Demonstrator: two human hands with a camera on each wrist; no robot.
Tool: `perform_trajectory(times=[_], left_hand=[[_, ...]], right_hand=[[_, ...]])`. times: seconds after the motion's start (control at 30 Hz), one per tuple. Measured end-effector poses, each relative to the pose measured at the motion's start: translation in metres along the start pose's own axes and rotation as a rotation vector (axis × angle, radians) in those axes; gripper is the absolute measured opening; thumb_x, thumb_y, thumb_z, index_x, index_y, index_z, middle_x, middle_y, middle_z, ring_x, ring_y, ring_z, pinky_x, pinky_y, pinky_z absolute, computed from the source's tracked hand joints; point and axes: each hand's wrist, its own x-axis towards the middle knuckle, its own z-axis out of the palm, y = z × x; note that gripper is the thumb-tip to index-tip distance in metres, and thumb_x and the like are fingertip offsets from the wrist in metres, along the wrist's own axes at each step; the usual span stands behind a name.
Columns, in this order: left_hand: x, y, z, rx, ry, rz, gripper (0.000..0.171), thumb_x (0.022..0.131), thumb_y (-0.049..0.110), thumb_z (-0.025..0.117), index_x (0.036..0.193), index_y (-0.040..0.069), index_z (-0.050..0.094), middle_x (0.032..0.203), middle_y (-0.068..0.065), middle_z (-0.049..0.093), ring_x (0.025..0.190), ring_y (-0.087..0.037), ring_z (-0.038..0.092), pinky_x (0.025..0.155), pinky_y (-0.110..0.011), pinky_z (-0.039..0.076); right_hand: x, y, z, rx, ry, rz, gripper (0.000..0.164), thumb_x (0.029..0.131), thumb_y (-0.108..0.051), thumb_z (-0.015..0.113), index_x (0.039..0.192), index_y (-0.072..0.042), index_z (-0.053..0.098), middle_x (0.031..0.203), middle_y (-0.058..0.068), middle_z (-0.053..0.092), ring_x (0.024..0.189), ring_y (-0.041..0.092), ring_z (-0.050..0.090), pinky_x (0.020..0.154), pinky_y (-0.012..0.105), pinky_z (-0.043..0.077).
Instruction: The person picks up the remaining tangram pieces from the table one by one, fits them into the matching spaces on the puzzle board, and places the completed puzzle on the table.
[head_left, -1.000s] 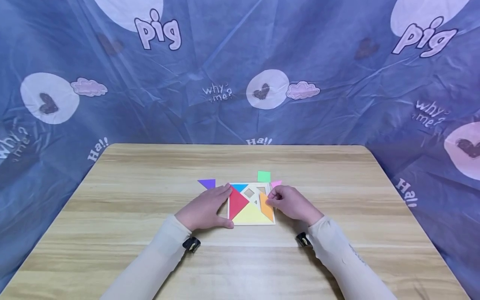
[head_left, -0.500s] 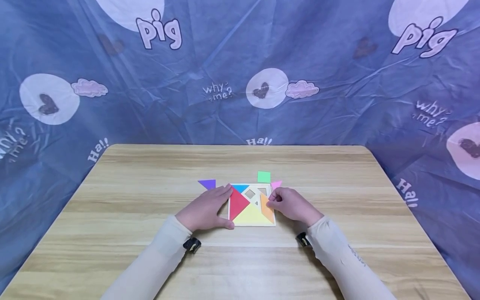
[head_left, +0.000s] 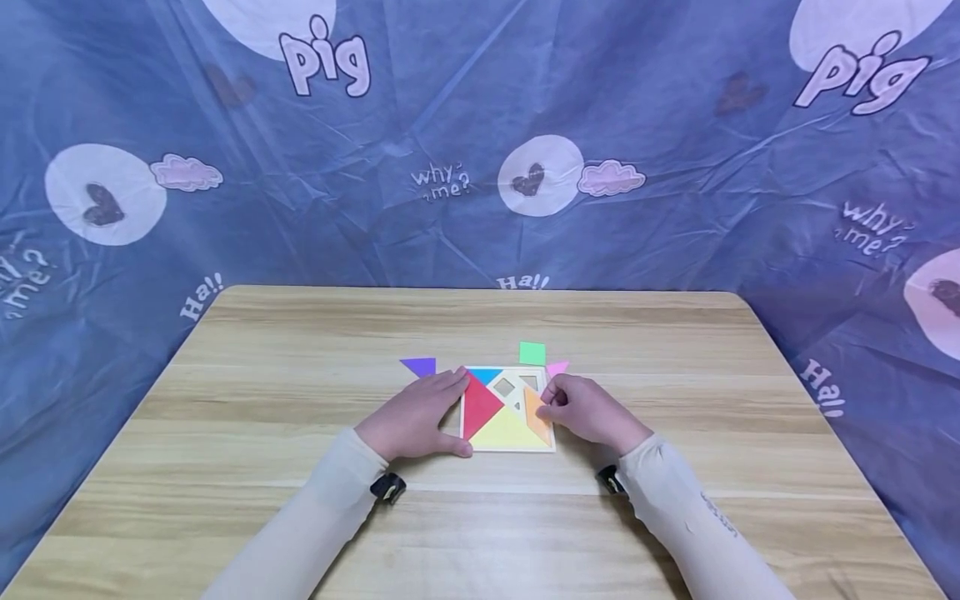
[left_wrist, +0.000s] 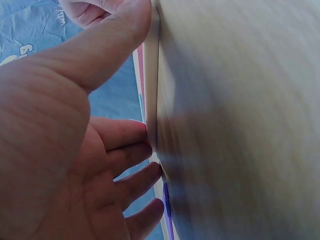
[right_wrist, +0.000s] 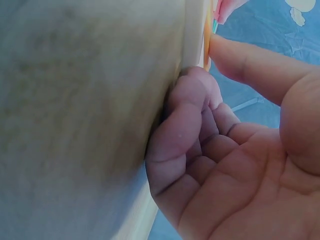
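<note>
A square tangram board (head_left: 480,451) with a pale frame lies flat on the table. A red triangle (head_left: 480,405), a yellow triangle (head_left: 510,432) and a blue piece (head_left: 483,376) sit in it. My left hand (head_left: 416,417) spans its left side, thumb at the near corner, fingers fairly straight against the edge. My right hand (head_left: 592,411) holds the orange parallelogram (head_left: 534,414) at the board's right side, thumb on its face. In the right wrist view the other fingers (right_wrist: 182,130) are curled beside the board's edge.
Behind the board lie a green square (head_left: 532,353), a pink piece (head_left: 557,367) partly hidden by the right hand, and a purple triangle (head_left: 422,367) beyond the left hand. A blue printed cloth (head_left: 375,225) hangs behind the wooden table (head_left: 300,333).
The whole view has shifted slightly. Both hands keep their places at the board, and the orange parallelogram stays under the right hand.
</note>
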Motion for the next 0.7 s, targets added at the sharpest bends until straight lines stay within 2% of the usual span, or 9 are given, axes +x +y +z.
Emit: perform_trajectory(times=[0.2, 0.4, 0.53, 0.7], left_hand=[[-0.0003, -0.0003, -0.0002, -0.018, -0.008, -0.009, 0.106, 0.073, 0.064, 0.069, 0.151, 0.009, 0.023, 0.158, -0.002, 0.019, 0.144, -0.021, 0.018, 0.117, -0.038, 0.020], [-0.0007, -0.0004, -0.0022, -0.036, -0.012, -0.008, 0.105, 0.073, 0.062, 0.070, 0.151, 0.008, 0.023, 0.158, -0.003, 0.019, 0.144, -0.022, 0.019, 0.116, -0.039, 0.021], [0.0003, -0.0015, -0.0024, -0.030, -0.008, -0.004, 0.105, 0.074, 0.062, 0.070, 0.151, 0.008, 0.024, 0.158, -0.003, 0.019, 0.144, -0.022, 0.019, 0.116, -0.039, 0.021], [0.0019, -0.0027, -0.0025, -0.028, -0.013, -0.002, 0.105, 0.073, 0.063, 0.069, 0.151, 0.009, 0.023, 0.158, -0.003, 0.019, 0.144, -0.021, 0.018, 0.117, -0.038, 0.020]], right_hand=[[0.0011, 0.0002, 0.0008, -0.006, -0.014, 0.010, 0.017, 0.083, -0.016, 0.072, 0.091, -0.011, 0.058, 0.077, 0.003, 0.052, 0.069, 0.017, 0.047, 0.063, 0.028, 0.041], [0.0001, -0.0018, 0.0001, -0.046, -0.013, -0.029, 0.018, 0.083, -0.014, 0.073, 0.092, -0.010, 0.058, 0.077, 0.001, 0.053, 0.070, 0.016, 0.048, 0.065, 0.029, 0.042], [-0.0007, -0.0033, -0.0018, -0.137, 0.015, -0.083, 0.015, 0.082, -0.015, 0.073, 0.088, -0.014, 0.060, 0.075, -0.003, 0.055, 0.071, 0.015, 0.049, 0.066, 0.028, 0.043], [-0.0019, -0.0045, -0.0048, -0.239, 0.042, -0.212, 0.009, 0.083, -0.013, 0.071, 0.088, -0.016, 0.064, 0.072, -0.008, 0.054, 0.068, 0.011, 0.049, 0.066, 0.027, 0.044]])
